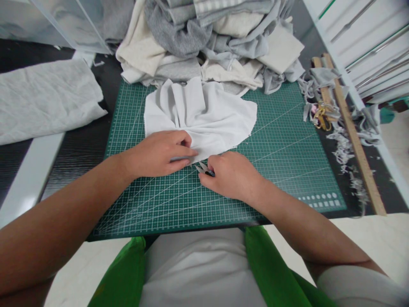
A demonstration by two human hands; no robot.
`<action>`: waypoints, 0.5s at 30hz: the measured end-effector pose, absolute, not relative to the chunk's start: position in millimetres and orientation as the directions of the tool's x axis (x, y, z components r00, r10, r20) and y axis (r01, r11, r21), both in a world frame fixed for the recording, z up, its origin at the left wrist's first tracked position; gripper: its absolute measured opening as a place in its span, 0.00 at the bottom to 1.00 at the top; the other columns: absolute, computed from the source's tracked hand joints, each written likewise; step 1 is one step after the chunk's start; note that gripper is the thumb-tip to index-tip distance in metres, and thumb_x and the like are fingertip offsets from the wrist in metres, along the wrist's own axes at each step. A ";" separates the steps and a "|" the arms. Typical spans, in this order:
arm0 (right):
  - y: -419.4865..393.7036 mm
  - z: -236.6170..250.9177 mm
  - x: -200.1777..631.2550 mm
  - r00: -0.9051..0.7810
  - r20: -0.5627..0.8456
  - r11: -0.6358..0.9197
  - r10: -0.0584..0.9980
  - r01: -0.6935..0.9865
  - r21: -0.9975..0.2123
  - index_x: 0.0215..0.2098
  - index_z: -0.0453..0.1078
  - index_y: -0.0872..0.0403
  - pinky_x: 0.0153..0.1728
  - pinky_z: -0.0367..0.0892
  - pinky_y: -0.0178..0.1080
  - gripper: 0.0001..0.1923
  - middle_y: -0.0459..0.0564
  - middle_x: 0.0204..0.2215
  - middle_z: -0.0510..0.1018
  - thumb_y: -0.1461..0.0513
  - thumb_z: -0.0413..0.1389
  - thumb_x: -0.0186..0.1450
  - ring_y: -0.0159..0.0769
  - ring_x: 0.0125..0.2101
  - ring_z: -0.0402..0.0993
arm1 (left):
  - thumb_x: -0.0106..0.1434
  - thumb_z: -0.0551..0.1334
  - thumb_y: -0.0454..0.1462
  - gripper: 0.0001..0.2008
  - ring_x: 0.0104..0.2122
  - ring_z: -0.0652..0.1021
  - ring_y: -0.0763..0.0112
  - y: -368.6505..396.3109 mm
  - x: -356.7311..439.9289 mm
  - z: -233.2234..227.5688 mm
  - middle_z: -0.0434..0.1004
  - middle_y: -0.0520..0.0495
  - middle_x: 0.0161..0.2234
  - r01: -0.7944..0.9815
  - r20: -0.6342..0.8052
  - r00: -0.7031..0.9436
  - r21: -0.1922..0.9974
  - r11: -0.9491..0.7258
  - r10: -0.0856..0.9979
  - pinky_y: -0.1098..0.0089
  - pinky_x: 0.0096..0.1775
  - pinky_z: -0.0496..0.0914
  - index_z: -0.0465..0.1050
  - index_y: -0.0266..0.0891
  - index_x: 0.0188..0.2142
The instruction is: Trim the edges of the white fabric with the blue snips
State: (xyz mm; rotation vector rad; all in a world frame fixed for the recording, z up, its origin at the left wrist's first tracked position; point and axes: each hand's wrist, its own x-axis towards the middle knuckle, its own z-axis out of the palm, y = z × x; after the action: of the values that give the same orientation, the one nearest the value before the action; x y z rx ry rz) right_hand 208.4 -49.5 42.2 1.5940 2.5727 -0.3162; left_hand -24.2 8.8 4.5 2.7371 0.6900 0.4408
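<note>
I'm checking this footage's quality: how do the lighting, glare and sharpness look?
Head view: soft light, mild shadows in folds of the white cloth; head view: glare on the pale strip at left; head view: snips fairly distinct, upper-right corner softer.

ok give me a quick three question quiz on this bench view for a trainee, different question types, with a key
1. Multiple choice: which hand holds the thread snips by the near edge of the white fabric?
a) left
b) right
c) both

2. True or false: the white fabric lies completely smooth, with no folds.

3. Fill in the blank: the long wooden strip lies off the ____ edge of the green cutting mat, as seen in the picture.

Key
1. b, the right hand
2. False, it lies in several folds
3. right
</note>
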 end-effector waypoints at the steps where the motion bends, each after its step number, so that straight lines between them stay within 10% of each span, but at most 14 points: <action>1: -49.3 41.7 208.6 -0.448 -0.192 0.431 0.873 0.893 -0.127 0.30 0.79 0.53 0.27 0.50 0.42 0.18 0.53 0.25 0.82 0.52 0.52 0.66 0.43 0.26 0.75 | 0.71 0.61 0.40 0.14 0.39 0.75 0.66 8.7 -24.3 4.3 0.75 0.44 0.45 0.410 0.225 0.839 0.335 -0.848 0.495 0.67 0.39 0.67 0.80 0.42 0.51; 15: -48.8 39.3 207.0 -0.435 -0.187 0.412 0.881 0.899 -0.148 0.28 0.79 0.52 0.27 0.47 0.42 0.18 0.53 0.23 0.81 0.52 0.53 0.65 0.40 0.25 0.73 | 0.71 0.60 0.41 0.14 0.39 0.76 0.66 8.4 -25.2 3.3 0.75 0.44 0.45 0.411 0.230 0.839 0.328 -0.851 0.494 0.67 0.38 0.68 0.79 0.43 0.52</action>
State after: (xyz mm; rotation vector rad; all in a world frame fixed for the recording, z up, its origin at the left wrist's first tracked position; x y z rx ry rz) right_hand 207.0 -48.8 39.3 1.6249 2.5721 -0.3465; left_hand -25.2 8.4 3.3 2.7524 0.6902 0.4480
